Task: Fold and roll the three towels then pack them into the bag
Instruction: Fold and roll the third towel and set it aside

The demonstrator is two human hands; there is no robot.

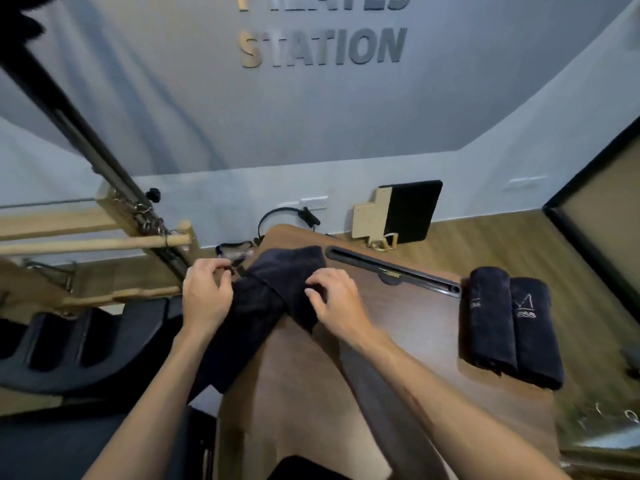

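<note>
Dark towel lies on the wooden table's left corner, one end hanging off; left hand and right hand pinch its opposite edges. Two rolled towels rest at the table's right side.

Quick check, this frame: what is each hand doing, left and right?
Left hand: fingers curled, gripping the towel's left edge.
Right hand: fingers curled, pinching the same towel's fold.

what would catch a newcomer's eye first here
Both hands, the left hand and right hand, work a dark towel at the brown table's left edge. Two rolled towels lie side by side at its right. Big wall lettering hangs above.
</note>
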